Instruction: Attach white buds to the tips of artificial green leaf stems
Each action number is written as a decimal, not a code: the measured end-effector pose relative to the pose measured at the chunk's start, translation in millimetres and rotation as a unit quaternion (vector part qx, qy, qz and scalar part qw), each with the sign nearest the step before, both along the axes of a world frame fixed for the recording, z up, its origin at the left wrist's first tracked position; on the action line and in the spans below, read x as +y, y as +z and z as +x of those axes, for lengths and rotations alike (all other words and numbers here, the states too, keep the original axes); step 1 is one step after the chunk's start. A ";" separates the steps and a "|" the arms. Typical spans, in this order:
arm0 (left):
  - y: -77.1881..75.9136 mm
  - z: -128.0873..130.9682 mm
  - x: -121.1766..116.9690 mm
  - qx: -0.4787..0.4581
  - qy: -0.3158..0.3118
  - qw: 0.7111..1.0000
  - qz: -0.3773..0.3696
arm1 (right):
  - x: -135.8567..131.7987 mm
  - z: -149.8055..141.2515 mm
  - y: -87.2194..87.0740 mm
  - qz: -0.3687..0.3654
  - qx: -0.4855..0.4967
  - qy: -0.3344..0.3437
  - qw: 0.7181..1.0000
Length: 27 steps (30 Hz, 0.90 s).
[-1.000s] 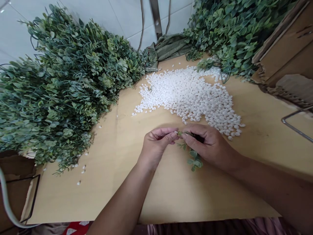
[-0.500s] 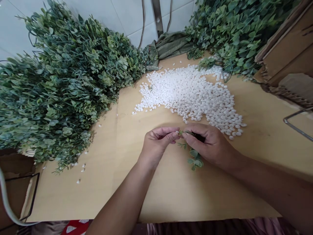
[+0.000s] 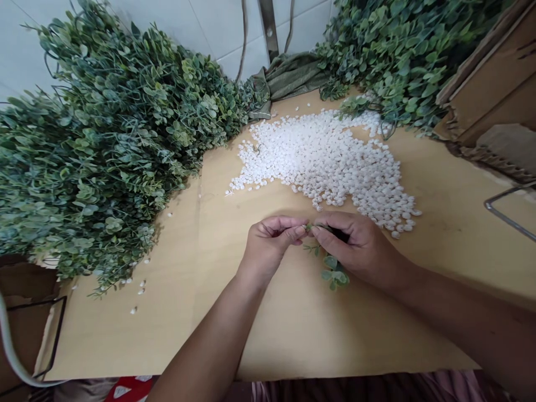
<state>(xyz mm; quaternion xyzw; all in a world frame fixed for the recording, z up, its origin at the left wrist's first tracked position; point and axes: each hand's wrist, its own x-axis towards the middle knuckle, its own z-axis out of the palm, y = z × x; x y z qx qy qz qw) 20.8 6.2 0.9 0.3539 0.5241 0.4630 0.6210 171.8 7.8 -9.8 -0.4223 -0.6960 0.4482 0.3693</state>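
My right hand [image 3: 355, 243] is closed on a green leafy sprig [image 3: 336, 274], whose rounded leaves hang below the fingers. A short green tip of the sprig sticks out between my two hands. My left hand [image 3: 274, 240] pinches right at that tip, thumb against forefinger. Whatever its fingertips hold is too small and covered to make out. Just beyond the hands, a spread of small white bead-like pieces [image 3: 330, 159] lies on the tan tabletop [image 3: 301, 329].
A large heap of green leafy sprigs [image 3: 125, 151] covers the left side. Another heap [image 3: 402, 61] stands at the back right, beside a cardboard box [image 3: 494, 84]. A dark green cloth [image 3: 297, 77] lies against the tiled wall. A few stray white pieces [image 3: 133, 310] lie front left.
Both hands keep nearly the same place and pinch. A white speck that showed at my left fingertips is now hardly visible, with the green tip there instead.
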 end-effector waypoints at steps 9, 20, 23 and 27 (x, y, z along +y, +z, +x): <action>0.4 4.8 0.9 0.013 0.009 1.000 0.007 | -0.6 -1.0 -1.1 -0.017 0.005 0.002 1.000; 8.1 -8.5 -2.8 0.064 -0.051 0.997 0.007 | 3.2 -0.8 -1.0 -0.043 0.040 -0.063 0.996; 8.5 -5.7 -4.7 0.064 -0.060 0.996 0.012 | 3.2 -1.3 -0.2 -0.015 0.017 -0.072 0.997; 5.2 -0.7 -3.5 0.054 -0.058 0.997 0.005 | 2.2 -1.2 -0.7 -0.032 0.025 -0.055 0.998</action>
